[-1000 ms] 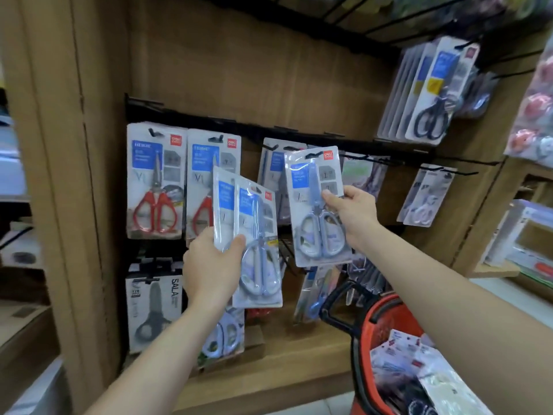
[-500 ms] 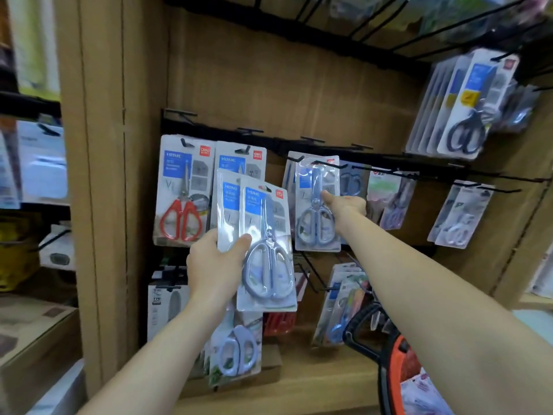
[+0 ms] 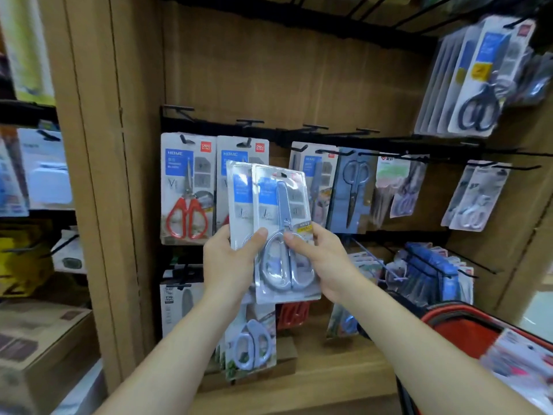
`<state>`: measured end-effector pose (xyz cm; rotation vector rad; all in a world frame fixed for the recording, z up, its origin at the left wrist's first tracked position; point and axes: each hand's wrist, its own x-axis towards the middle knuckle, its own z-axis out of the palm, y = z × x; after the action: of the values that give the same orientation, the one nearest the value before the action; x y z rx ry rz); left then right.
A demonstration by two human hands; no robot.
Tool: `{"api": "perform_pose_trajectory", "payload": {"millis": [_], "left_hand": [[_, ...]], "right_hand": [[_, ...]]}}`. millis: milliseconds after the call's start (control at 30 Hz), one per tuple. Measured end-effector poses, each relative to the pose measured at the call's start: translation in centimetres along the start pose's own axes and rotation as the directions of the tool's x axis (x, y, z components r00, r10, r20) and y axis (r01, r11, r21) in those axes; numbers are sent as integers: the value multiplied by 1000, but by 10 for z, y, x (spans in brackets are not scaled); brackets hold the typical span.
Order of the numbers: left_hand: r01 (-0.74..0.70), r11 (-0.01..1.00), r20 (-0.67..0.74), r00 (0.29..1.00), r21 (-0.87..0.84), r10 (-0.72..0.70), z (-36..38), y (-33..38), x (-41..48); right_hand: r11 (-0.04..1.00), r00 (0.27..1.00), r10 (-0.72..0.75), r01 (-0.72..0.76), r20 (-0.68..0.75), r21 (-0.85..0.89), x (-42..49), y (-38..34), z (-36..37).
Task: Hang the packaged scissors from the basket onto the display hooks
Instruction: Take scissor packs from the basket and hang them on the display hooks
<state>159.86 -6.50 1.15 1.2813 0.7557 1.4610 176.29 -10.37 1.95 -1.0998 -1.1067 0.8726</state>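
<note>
Two packs of scissors are held up before the wooden display, near the middle of the view; the front pack overlaps the rear pack, which shows at its 10 o'clock. Both packs are gripped by the left hand from the 8 o'clock side; its thumb is laid across the front pack's face beside the grey handle loops, and its other fingers are hidden behind the card. The front pack is grasped by the right hand at its 4 o'clock edge; the thumb is pressed on the blister just above the handles, the remaining fingers being curled behind. Neither pack is hung on the display hooks, which are seen at 1 o'clock of the packs; a red-handled pack is hung at 10 o'clock. The basket is found at 4 o'clock of the view; its contents are blurred.
</note>
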Motion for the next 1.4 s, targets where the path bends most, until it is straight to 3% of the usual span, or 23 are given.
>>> {"api": "perform_pose_trajectory", "payload": {"millis": [167, 300, 467, 567, 833, 1100, 1400], "left_hand": [[-53, 993, 27, 998, 101, 51, 2, -1, 1], [-114, 981, -29, 992, 159, 120, 0, -4, 4], [-99, 984, -88, 990, 146, 113, -3, -5, 6], [-109, 982, -67, 990, 151, 121, 0, -3, 4], [-97, 984, -37, 994, 147, 104, 7, -4, -3], [-105, 986, -31, 993, 133, 110, 5, -8, 2], [-64, 994, -39, 997, 87, 68, 5, -13, 4]], "right_hand": [[999, 998, -39, 39, -47, 9, -2, 5, -16], [996, 990, -90, 86, -112, -38, 2, 3, -40], [964, 922, -257, 225, -289, -138, 9, -16, -76], [960, 899, -276, 241, -339, -142, 15, -24, -88], [980, 934, -200, 183, -296, -83, 19, -18, -90], [992, 860, -51, -17, -508, -127, 49, -18, -82], [931, 795, -38, -192, -605, -311, 105, -39, -78]]}}
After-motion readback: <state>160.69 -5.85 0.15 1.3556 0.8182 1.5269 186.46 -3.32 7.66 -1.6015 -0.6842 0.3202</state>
